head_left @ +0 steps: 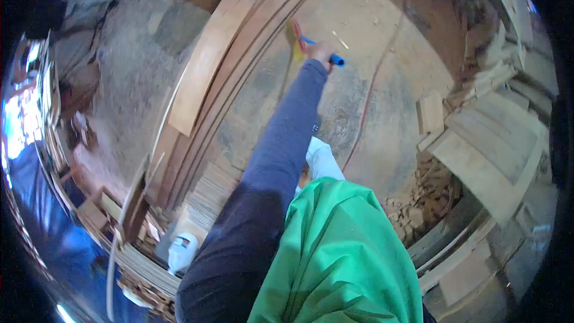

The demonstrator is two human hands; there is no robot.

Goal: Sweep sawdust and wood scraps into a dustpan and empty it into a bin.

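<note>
gripping a blue-handled tool (338,60) with the left hand (319,54) at the upper centre of the frame: fingers apparently closed round the handle, blue end poking out to the right, red and yellow parts angled to the upper left. low over the worn floor (347,110) or touching it; cannot tell which. just beside the tool, a pale sliver of wood (340,40), with small bits and pale dust further around.

to judge by this loose debris, probably unfinished, with plenty left. perhaps partly done around the darker patches at the centre of the frame, though possibly nothing more than stains; no clear edge to be made out between worked and unworked areas. lying loose at lower right, a heap of wood offcuts (426,203), apparently untouched. at upper left, a light board (212,63) along darker long planks; at lower left, a white bottle (182,252).

right hand out of view, so cannot tell its state. head of the tool blurred, too unclear to name as brush or otherwise. covered by the dark sleeve (272,149) and green cloth (347,251), much of the lower centre, including most of a pale trouser leg (323,158). washed out by glare at far left.
</note>
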